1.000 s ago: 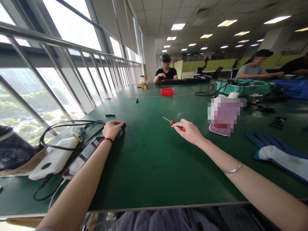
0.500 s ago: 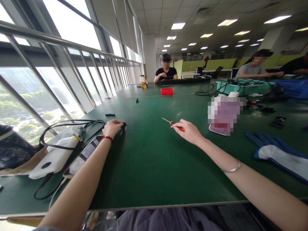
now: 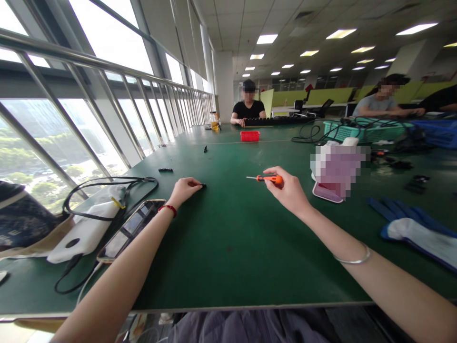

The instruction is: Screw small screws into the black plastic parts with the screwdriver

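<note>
Between the fingertips of my left hand [image 3: 185, 189] is a small black part [image 3: 203, 186], its far end poking out to the right. Most of that part is hidden by the fingers. My right hand [image 3: 287, 190] grips a screwdriver [image 3: 269, 179] with an orange and black handle. Its thin metal shaft points left, toward the black part, with a gap between them. Beyond my left hand lie a black strip-shaped piece [image 3: 165, 170] and a smaller black piece [image 3: 205, 149] on the green tabletop [image 3: 228, 267].
At left are a phone [image 3: 130, 228], a white power bank [image 3: 84, 231] and looped black cable [image 3: 76, 190]. A red box [image 3: 250, 136] stands farther back. To the right lie a blue-and-white glove [image 3: 417, 231] and a green basket [image 3: 367, 131]. A person [image 3: 249, 107] sits opposite.
My left hand has shifted right with the black part. The screwdriver in my right hand has swung from slanting to nearly level, moving slightly right. The person opposite has lowered a hand.
</note>
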`<state>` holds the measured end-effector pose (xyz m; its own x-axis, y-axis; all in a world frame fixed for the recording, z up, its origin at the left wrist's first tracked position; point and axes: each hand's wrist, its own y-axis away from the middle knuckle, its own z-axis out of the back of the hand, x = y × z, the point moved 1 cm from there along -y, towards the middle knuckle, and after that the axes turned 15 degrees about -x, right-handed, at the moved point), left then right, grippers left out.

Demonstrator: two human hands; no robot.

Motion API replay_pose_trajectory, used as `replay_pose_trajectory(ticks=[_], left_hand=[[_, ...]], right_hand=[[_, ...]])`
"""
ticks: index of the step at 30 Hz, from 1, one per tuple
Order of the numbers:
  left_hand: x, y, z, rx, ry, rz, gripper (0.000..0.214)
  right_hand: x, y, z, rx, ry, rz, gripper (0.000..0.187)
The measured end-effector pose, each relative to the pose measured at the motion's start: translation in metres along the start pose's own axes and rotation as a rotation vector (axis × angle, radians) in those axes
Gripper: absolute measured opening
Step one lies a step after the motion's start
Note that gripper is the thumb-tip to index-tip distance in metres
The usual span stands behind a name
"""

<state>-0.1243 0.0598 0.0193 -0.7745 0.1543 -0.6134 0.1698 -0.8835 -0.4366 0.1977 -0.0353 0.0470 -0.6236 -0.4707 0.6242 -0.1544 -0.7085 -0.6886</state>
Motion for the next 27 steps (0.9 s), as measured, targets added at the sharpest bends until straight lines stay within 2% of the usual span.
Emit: replay_pose_trajectory(ticks=[2, 6, 10, 18, 27], left_hand=[[-0.023, 0.012, -0.014, 0.085, 0.091, -0.065, 0.02], [-0.068, 0.043, -0.041, 0.243, 0.256, -0.19, 0.018], [-0.093, 0.066, -0.052, 0.319, 0.339, -0.275, 0.013], [-0.098, 0.073, -0.051, 0.294, 0.305, -0.341, 0.01], [-0.095, 0.074, -0.054, 0.279, 0.305, -0.334, 0.008]], right_hand=[[0.006, 0.001, 0.003, -0.055, -0.085, -0.031, 0.02], [0.017, 0.003, 0.009, -0.127, -0.139, 0.022, 0.013], [0.021, 0.004, 0.013, -0.149, -0.099, 0.039, 0.013], [0.022, 0.005, 0.014, -0.152, -0.052, 0.059, 0.013], [0.022, 0.005, 0.014, -0.151, -0.053, 0.067, 0.015]])
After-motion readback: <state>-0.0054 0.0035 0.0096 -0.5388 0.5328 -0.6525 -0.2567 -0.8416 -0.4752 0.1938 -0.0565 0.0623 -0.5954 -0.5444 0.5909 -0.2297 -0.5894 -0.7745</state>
